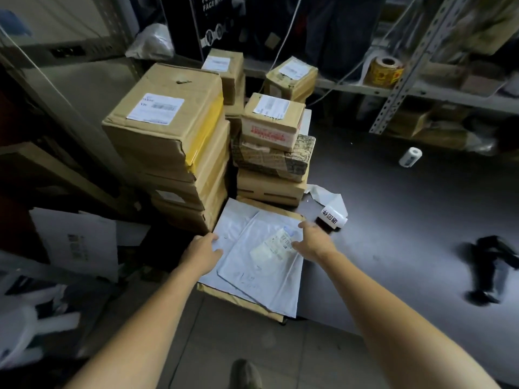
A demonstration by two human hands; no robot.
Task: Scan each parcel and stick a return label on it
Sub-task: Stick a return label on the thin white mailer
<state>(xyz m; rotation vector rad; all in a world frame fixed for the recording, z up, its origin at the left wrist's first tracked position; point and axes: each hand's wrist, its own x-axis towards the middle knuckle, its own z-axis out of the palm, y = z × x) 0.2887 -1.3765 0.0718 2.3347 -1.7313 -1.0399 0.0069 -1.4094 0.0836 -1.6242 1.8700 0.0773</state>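
Left hand extended forward, palm-down; right hand forward, fingers splayed.

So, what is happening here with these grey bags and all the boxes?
A person reaches with both bare hands for two flat grey plastic mailer bags on the dark table. The left hand rests at the left edge of the lower bag; the right hand spreads over the upper bag, beside its white shipping label. Brown cardboard boxes are stacked behind, and a white roll of return labels lies just right of the bags.
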